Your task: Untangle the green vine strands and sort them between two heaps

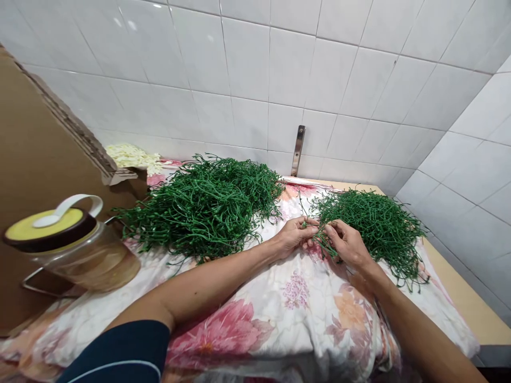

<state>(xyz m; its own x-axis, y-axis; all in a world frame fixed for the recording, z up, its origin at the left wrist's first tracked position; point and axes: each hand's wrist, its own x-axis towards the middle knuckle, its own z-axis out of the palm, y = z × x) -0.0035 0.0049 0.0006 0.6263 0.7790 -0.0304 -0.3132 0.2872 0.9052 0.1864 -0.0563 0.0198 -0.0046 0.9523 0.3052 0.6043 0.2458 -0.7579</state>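
Between the two piles, my hands meet over the flowered cloth. My left hand (294, 236) pinches a thin green stem with several small branches, like an artificial flower stem (326, 246). The fingers of my right hand (347, 244) are closed on the same stem, close beside the left fingertips. Part of the stem is hidden by the fingers. A large heap of similar green stems (207, 207) lies left of my hands. Another pile of green stems (379, 229) lies just to the right, close to my right hand.
A clear jar (91, 260) with a yellow and brown lid stands at the left, before a cardboard box (48, 149). Pale yellowish pieces (131, 156) lie at the back left. The flowered cloth (295, 319) covers a wooden board (467, 298). A metal bracket (298, 151) stands against the tiled wall (247, 64).
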